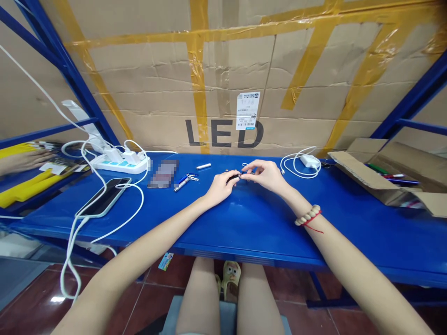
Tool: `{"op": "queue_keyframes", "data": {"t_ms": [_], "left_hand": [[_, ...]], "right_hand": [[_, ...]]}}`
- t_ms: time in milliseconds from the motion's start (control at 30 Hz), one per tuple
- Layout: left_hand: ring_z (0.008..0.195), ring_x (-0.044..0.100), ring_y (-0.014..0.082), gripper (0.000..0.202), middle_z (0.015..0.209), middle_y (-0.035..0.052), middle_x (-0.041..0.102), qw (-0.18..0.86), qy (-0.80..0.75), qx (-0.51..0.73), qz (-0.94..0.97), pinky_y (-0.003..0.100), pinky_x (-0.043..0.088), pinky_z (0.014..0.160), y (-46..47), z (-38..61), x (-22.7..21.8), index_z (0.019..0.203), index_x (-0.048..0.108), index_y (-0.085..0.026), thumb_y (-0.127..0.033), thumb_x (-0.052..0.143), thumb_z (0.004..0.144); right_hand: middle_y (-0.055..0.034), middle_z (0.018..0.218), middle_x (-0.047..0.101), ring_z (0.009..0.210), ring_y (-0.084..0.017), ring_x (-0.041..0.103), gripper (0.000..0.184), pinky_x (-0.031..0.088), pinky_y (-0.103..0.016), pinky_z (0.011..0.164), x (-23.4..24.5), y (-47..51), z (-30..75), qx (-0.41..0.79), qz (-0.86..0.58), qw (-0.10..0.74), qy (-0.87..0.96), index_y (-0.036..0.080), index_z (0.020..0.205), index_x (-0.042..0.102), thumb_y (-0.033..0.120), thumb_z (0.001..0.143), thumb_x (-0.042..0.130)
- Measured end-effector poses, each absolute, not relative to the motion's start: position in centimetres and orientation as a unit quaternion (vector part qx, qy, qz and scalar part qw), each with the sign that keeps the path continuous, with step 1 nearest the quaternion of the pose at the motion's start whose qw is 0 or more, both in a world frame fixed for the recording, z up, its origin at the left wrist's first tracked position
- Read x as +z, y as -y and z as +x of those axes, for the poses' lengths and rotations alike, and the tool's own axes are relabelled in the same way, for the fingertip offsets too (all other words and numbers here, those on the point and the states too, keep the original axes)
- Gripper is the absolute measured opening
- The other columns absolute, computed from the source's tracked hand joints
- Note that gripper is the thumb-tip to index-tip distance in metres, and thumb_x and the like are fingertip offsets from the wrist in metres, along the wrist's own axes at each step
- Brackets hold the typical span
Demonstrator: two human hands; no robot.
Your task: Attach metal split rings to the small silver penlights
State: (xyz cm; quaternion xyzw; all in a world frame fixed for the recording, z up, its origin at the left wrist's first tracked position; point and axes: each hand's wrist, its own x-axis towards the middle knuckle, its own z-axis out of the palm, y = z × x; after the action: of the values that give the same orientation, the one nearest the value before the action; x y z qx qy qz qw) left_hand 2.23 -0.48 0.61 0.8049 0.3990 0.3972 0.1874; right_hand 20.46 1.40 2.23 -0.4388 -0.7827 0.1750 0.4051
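Note:
My left hand [220, 187] is closed on a small dark slender piece [233, 177], which looks like part of a pen. My right hand [262, 176] meets it from the right, thumb and forefinger pinched at the piece's end; what they hold is too small to make out. Left of my hands lie a silver tube [203, 166] and a few blue and silver pen parts [182, 180]. A tiny round piece and a small white loop lie just behind my fingers. Everything rests on the blue tabletop [223, 221].
A phone [163, 174] lies left of the parts, and another phone [106, 197] charges beside a white power strip [120, 163] amid loose cables. At right are a white charger [310, 161] and an open cardboard box [377, 179] with pens. Another person's hand [33, 160] shows far left.

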Motion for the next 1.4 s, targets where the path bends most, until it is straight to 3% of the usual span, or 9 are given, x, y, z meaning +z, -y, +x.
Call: {"op": "queue_keyframes", "data": {"t_ms": [100,333,600,967,1233,1400], "left_hand": [[0.065,0.057,0.0121,0.022,0.069,0.0003,0.063,0.210,-0.405,0.396,0.797,0.022,0.043,0.068,0.6,2.1,0.9,0.092,0.063,-0.015,-0.022,0.043,0.086],[0.072,0.056,0.0127,0.025,0.071,0.0000,0.062,0.253,-0.383,0.355,0.814,0.022,0.042,0.074,0.5,1.8,0.7,0.073,0.058,-0.016,-0.028,0.041,0.086],[0.075,0.058,0.0133,0.018,0.072,-0.0004,0.063,0.286,-0.357,0.347,0.819,0.023,0.043,0.076,1.1,1.3,0.9,0.084,0.059,-0.017,-0.027,0.044,0.085],[0.071,0.060,0.0129,0.012,0.071,0.0001,0.063,0.296,-0.361,0.388,0.795,0.024,0.045,0.072,1.5,1.3,0.9,0.078,0.052,-0.017,-0.028,0.050,0.083],[0.072,0.061,0.0130,0.009,0.079,0.0005,0.064,0.261,-0.373,0.432,0.779,0.021,0.045,0.064,1.8,1.5,1.1,0.079,0.050,-0.017,-0.025,0.053,0.080],[0.073,0.060,0.0128,0.007,0.084,0.0017,0.065,0.202,-0.373,0.430,0.797,0.020,0.044,0.063,1.7,1.4,1.1,0.078,0.052,-0.017,-0.023,0.051,0.081]], "right_hand": [[-0.0052,0.085,0.066,0.051,-0.008,0.052,0.035,0.038,-0.023,0.051,2.3,-1.3,20.6,0.158,-0.398,0.403,0.809,0.019,0.084,0.072,0.050,0.069,0.066],[-0.0032,0.083,0.065,0.056,-0.009,0.051,0.026,0.036,-0.023,0.054,2.3,-1.2,20.6,0.125,-0.376,0.380,0.836,0.022,0.080,0.073,0.046,0.073,0.064],[-0.0033,0.077,0.061,0.057,-0.010,0.048,0.031,0.035,-0.025,0.056,2.3,-0.9,20.4,0.176,-0.384,0.371,0.827,0.022,0.070,0.073,0.052,0.070,0.065],[-0.0021,0.068,0.055,0.054,-0.009,0.046,0.032,0.034,-0.023,0.049,1.7,-1.2,20.0,0.215,-0.363,0.390,0.819,0.017,0.065,0.069,0.050,0.066,0.067],[0.0008,0.048,0.052,0.038,-0.006,0.039,0.045,0.028,-0.021,0.039,2.6,0.2,18.6,0.367,-0.426,0.396,0.726,0.015,0.059,0.057,0.059,0.057,0.068],[0.0029,0.044,0.048,0.038,-0.005,0.038,0.047,0.029,-0.021,0.041,2.8,0.2,18.5,0.428,-0.450,0.381,0.685,0.015,0.054,0.054,0.059,0.053,0.070]]}}
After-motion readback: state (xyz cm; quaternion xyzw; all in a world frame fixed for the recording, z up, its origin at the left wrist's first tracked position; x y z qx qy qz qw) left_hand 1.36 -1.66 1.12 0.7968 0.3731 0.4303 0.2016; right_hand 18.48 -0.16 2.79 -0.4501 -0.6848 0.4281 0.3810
